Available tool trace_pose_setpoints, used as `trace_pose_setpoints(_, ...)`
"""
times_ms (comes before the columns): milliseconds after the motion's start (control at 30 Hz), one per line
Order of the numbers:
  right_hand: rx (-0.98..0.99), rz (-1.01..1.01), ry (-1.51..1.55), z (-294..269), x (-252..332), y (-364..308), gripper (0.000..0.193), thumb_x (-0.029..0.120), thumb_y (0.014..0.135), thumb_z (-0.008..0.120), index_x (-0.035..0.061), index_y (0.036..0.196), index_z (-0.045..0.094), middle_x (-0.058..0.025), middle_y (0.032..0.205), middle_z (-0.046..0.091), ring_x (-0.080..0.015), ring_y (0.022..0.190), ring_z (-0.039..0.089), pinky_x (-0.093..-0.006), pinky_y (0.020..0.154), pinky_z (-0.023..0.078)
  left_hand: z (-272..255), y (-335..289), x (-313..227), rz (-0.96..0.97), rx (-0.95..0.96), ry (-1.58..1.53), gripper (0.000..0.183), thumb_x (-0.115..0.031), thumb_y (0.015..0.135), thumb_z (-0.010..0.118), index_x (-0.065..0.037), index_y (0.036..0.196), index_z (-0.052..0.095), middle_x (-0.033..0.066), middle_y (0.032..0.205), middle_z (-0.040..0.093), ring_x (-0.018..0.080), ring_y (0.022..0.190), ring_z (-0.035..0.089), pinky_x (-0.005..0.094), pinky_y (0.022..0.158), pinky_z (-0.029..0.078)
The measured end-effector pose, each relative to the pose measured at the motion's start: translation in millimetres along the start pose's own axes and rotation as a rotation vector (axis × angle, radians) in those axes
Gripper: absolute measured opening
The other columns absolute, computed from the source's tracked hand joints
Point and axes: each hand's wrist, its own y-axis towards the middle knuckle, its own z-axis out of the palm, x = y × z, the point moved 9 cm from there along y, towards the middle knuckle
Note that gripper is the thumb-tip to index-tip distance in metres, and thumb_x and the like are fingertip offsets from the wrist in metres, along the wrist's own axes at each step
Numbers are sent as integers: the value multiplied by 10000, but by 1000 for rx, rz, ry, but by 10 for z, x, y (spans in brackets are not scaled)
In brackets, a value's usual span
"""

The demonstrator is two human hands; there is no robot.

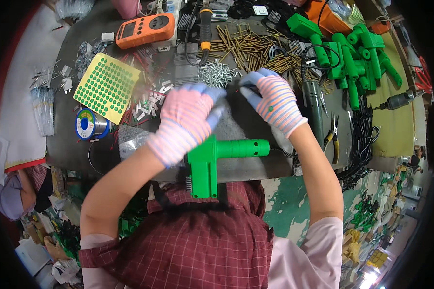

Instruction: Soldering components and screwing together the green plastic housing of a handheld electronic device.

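Note:
Both my hands wear striped gloves with bluish fingertips. My left hand (pixel 188 113) is over the bench, blurred by motion, its fingertips beside a pile of small silver screws (pixel 216 73); whether it holds anything is hidden. My right hand (pixel 275 103) hovers to the right of that pile with fingers curled in toward the thumb; what they pinch, if anything, is too small to make out. A small green dot sits on the back of that glove. Below the hands, a green plastic tool housing (pixel 203 176) lies at the bench's front edge, its round handle pointing right.
Long brass-coloured screws (pixel 248 48) spread behind my hands. At left are a sheet of green round stickers (pixel 106 86), a solder spool (pixel 89 124) and an orange multimeter (pixel 144 31). More green housings (pixel 354 62), an electric screwdriver (pixel 313 108), pliers (pixel 332 137) and black cables (pixel 364 139) lie right.

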Motion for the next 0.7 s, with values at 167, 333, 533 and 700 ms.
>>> trace_pose_setpoints(167,128,-83,-271,232,188,247,186,189,842,671,156,1023,695,-133,1049,636,-345,1042,608,-469,894,492,268,244,101,52,127,331,222,-235,832,663,-140,1032,678,98,956,645,309,926,626,428,778,489)
trace_pose_setpoints(333,20,-242,-454,187,351,106,228,193,865,642,99,1073,633,-119,1031,628,-324,1037,610,-464,920,479,314,253,-42,165,169,448,159,-212,847,599,-147,975,666,72,931,649,272,918,637,429,775,484)
trace_pose_setpoints(533,-73,241,430,-330,372,-281,171,152,892,688,21,988,632,-143,868,687,-331,820,672,-369,775,531,520,187,-176,274,443,711,134,-230,865,557,-157,867,669,58,827,691,236,821,667,399,678,473)
trace_pose_setpoints(700,65,247,819,-208,902,-1146,168,162,846,773,53,960,713,-80,860,713,-227,772,685,-332,724,534,236,208,-36,241,216,508,116,-140,829,568,-75,876,652,113,835,698,308,834,695,446,736,536)
